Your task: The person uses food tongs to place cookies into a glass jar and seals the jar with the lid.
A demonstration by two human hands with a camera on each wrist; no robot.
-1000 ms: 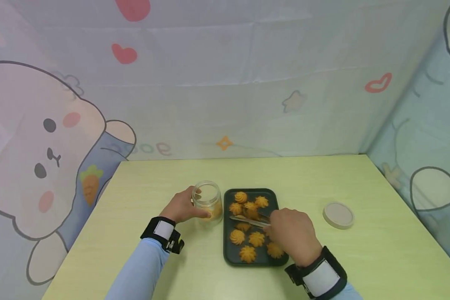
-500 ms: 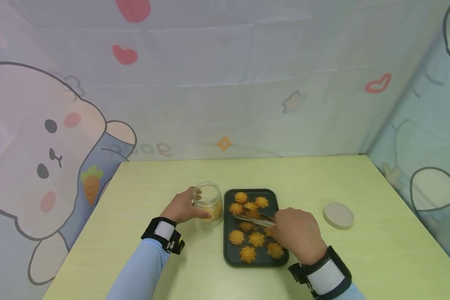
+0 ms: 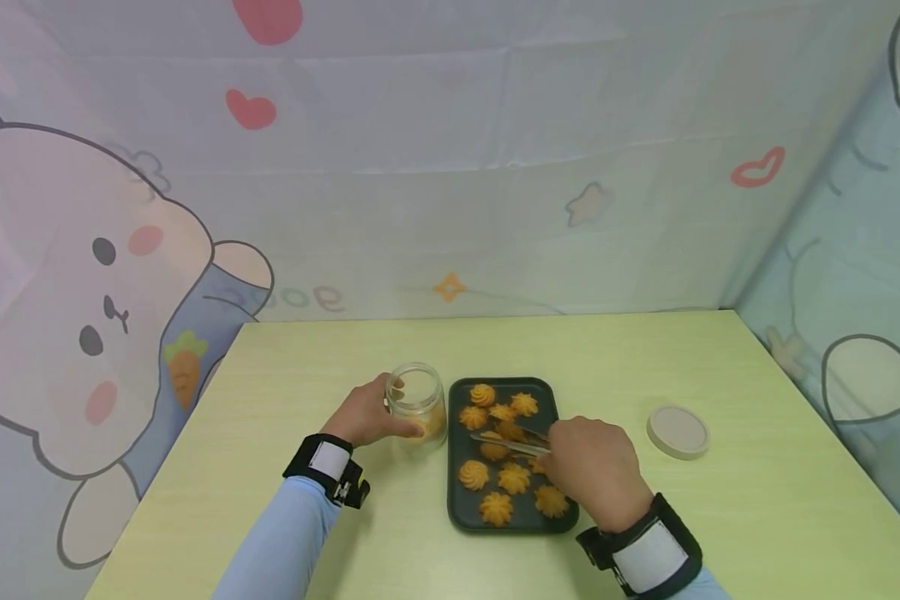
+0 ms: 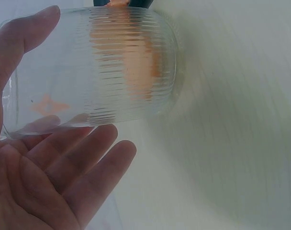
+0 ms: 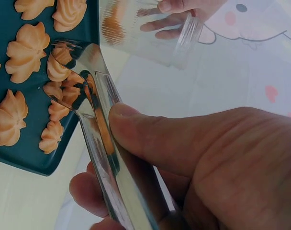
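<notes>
In the head view my left hand [image 3: 367, 414] holds a clear glass jar [image 3: 416, 398] upright on the table, thumb on the near side. A cookie-coloured mass shows in the jar's lower part; in the left wrist view the jar's ribbed wall [image 4: 112, 62] blurs it. My right hand [image 3: 596, 467] grips metal tongs [image 3: 506, 442] over a dark tray [image 3: 461, 521]. The right wrist view shows the tongs' toothed ends [image 5: 88, 57] apart around piped cookies [image 5: 59, 67]. Whether they squeeze a cookie cannot be told. Several more cookies [image 3: 497, 508] lie on the tray.
A round pale lid [image 3: 677, 432] lies on the table right of the tray. The jar stands close to the tray's left edge. Behind the light yellow-green table [image 3: 780, 500] hangs a printed cloth [image 3: 390, 208] with hearts and a cartoon animal.
My right hand and the tongs have shifted slightly right over the tray, mostly between the two earlier frames. My left hand and the jar stay in place.
</notes>
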